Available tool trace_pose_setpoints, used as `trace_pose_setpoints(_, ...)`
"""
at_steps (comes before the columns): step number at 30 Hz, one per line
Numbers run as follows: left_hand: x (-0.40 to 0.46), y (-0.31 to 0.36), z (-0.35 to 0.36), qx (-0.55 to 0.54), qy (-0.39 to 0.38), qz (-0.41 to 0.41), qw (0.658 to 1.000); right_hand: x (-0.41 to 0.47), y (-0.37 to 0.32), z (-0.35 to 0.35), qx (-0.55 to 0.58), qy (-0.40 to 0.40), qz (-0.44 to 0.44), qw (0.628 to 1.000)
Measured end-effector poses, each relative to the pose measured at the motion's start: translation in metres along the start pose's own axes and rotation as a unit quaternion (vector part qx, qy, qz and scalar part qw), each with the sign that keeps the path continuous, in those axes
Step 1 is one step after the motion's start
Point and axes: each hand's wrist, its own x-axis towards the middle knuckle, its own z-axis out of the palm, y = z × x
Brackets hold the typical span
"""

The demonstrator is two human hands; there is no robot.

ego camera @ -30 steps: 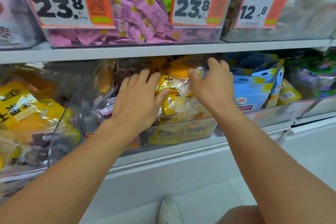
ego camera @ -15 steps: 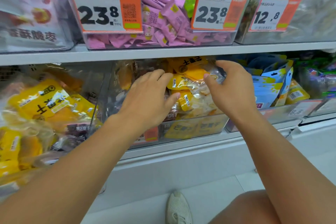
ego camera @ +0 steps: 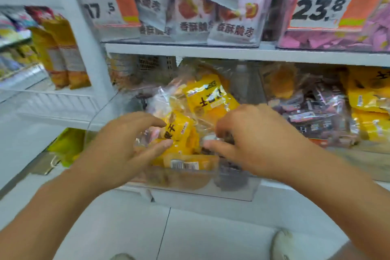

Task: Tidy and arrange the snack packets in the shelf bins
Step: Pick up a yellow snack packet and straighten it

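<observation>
Head view: both hands reach into a clear bin point(ego camera: 232, 193) on the lower shelf, filled with yellow snack packets point(ego camera: 207, 96). The left hand point(ego camera: 118, 143) has its fingers curved and spread over a yellow packet point(ego camera: 179, 131) at the bin's front left, with the thumb under the packet's edge; whether it actually grips is blurred. The right hand point(ego camera: 253, 139) has its fingers curled down among the packets at the bin's middle, thumb stretched leftward; what it holds I cannot tell. White packets point(ego camera: 232, 27) fill the bin above.
</observation>
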Motion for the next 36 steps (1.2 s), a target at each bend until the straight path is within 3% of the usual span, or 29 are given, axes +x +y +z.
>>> trace_pose_setpoints(2,-0.016,-0.027,-0.006,-0.02,-0.033,-0.024,0.999,0.004,-0.026,0.002,-0.021,-0.085,-0.022,0.996)
trace_pose_setpoints(4,-0.024,-0.046,-0.002,-0.019,-0.081,-0.035,0.996,0.009,-0.044,0.009,-0.063,-0.112,-0.059,0.99)
trace_pose_setpoints(6,-0.027,-0.058,0.009,0.004,-0.103,-0.012,0.995,0.017,-0.054,0.015,-0.07,-0.099,-0.077,0.99)
trace_pose_setpoints(10,-0.028,-0.06,0.024,0.03,-0.051,0.064,0.996,0.031,-0.064,0.026,-0.022,-0.076,-0.116,0.99)
trace_pose_setpoints(14,-0.028,-0.057,0.03,-0.008,-0.028,0.078,0.997,0.029,-0.065,0.04,-0.049,-0.026,-0.155,0.986)
trace_pose_setpoints(18,-0.031,-0.049,0.024,-0.024,-0.029,0.087,0.995,0.017,-0.05,0.037,0.051,-0.053,-0.154,0.985)
trace_pose_setpoints(22,-0.033,-0.054,0.022,-0.03,-0.05,0.094,0.994,0.02,-0.049,0.039,0.081,-0.062,-0.153,0.983)
trace_pose_setpoints(24,-0.031,-0.062,0.023,-0.036,-0.044,0.075,0.996,0.03,-0.051,0.035,0.161,-0.064,-0.117,0.978)
trace_pose_setpoints(26,-0.029,-0.067,0.026,-0.052,-0.042,0.051,0.996,0.044,-0.048,0.031,0.283,-0.015,-0.02,0.959)
trace_pose_setpoints(27,-0.028,-0.067,0.027,-0.053,-0.042,0.049,0.997,0.052,-0.047,0.03,0.288,0.009,0.015,0.957)
trace_pose_setpoints(28,-0.026,-0.065,0.027,-0.05,-0.044,0.05,0.997,0.061,-0.048,0.03,0.243,0.011,0.036,0.969)
trace_pose_setpoints(31,-0.02,-0.057,0.017,-0.071,-0.033,0.0,0.997,0.087,-0.063,0.035,0.092,-0.099,0.074,0.988)
trace_pose_setpoints(34,-0.012,-0.057,0.007,-0.049,-0.039,-0.129,0.99,0.104,-0.081,0.043,0.08,-0.11,0.047,0.99)
trace_pose_setpoints(36,-0.01,-0.058,0.009,-0.03,-0.075,-0.158,0.984,0.11,-0.087,0.046,0.061,-0.125,0.016,0.99)
